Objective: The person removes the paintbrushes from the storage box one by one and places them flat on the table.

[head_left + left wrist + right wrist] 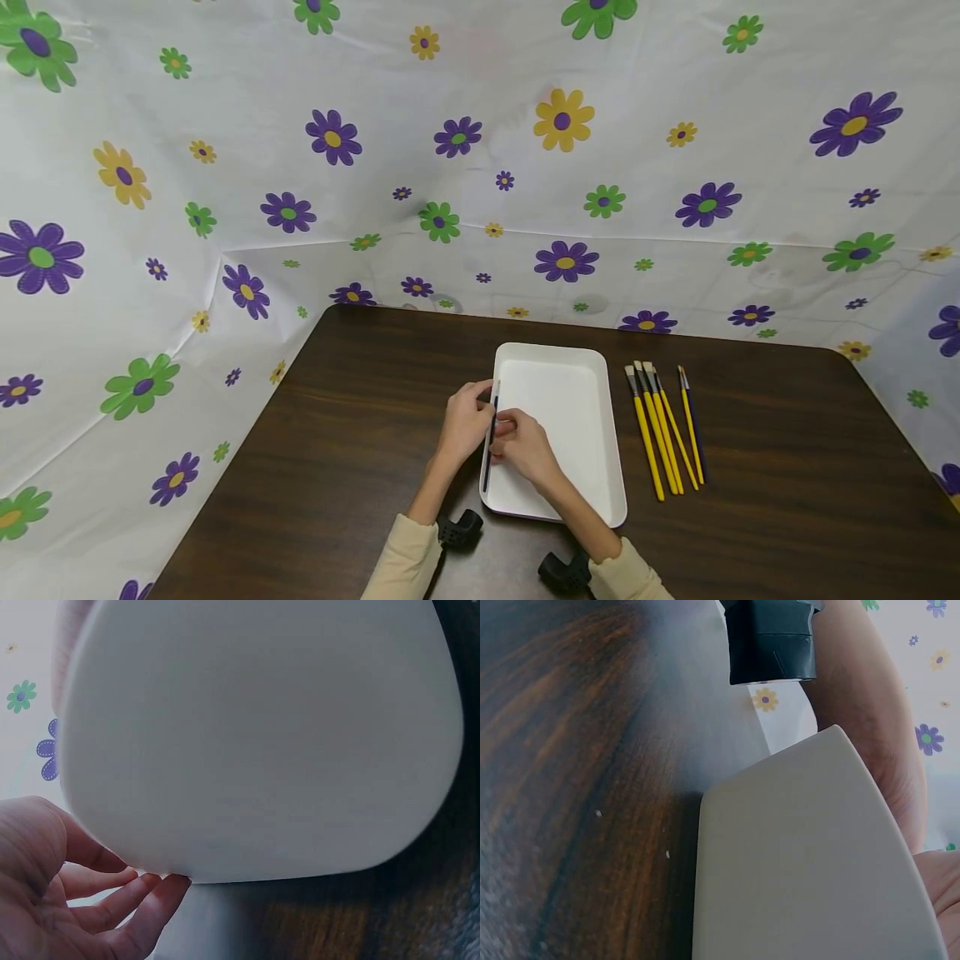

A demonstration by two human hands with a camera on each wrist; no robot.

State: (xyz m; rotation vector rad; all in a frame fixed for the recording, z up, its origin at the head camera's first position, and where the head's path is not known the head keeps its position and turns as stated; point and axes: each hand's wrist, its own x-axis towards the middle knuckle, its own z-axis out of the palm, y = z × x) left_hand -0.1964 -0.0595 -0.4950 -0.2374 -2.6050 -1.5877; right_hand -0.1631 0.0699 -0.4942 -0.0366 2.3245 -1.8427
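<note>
A white rectangular tray point(562, 400) stands lengthwise on the table. Along the inside of its left edge lies a thin paintbrush point(487, 471) with a dark handle, bristle end away from me. My left hand point(463, 425) reaches over the left rim and pinches the brush near its far end. Lower along the handle, my right hand point(527, 448) holds it with bent fingers, which partly hide it. In the left wrist view the left fingertips point(180, 885) meet at the edge of the tray wall point(262, 750); the brush is hidden there.
Right of the tray lie several yellow-handled paintbrushes point(651, 450), bristles pointing away, with a dark blue-handled brush point(700, 454) beside them. The dark wooden table point(345, 450) meets a flower-patterned curtain point(480, 167) at the back and left. Black wrist cameras hang below both forearms.
</note>
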